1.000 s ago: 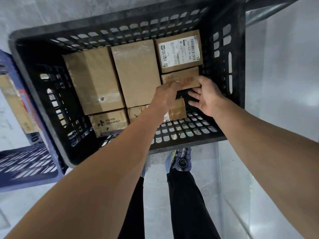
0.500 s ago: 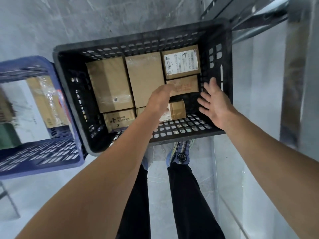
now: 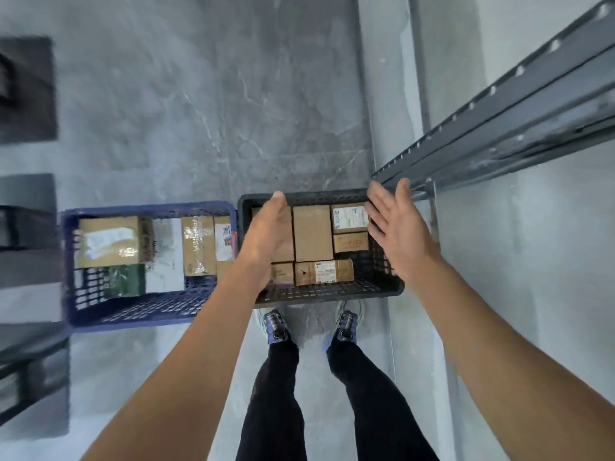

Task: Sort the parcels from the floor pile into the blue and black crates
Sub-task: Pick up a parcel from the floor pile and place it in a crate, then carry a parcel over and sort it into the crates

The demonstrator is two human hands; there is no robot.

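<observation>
the black crate [image 3: 332, 292] sat on the grey floor [image 3: 199, 94] just below the middle of the frame, with the blue crate [image 3: 133, 312] right beside it on its left, their walls touching or nearly so.

the left hand [image 3: 269, 237] hung over the left part of the black crate, fingers together and loosely curved, holding nothing, fingertips up by the far rim. the right hand [image 3: 396, 234] was over the crate's right wall, palm turned inward, fingers straight and spread, also holding nothing.

inside the black crate brown cardboard parcels lay flat and packed close. a tall plain box [image 3: 312, 232] was in the middle. a box with a white shipping label [image 3: 349, 217] lay at the upper right, with a small box with red print [image 3: 351, 242] just below it. a long box with a white label [image 3: 324, 272] lay along the near side, a smaller box [image 3: 282, 272] to its left. the left hand hid part of another box.

the blue crate held a taped brown box [image 3: 109, 241], a dark green parcel [image 3: 124, 280] below it, a white parcel [image 3: 164, 254] and a narrow taped box [image 3: 198, 249].

two purple shoes [image 3: 276, 327] and black trouser legs [image 3: 276, 410] stood just below the black crate. a grey metal shelf rail [image 3: 499, 104] ran across the upper right. dark shapes at the left edge were too blurred to name.
</observation>
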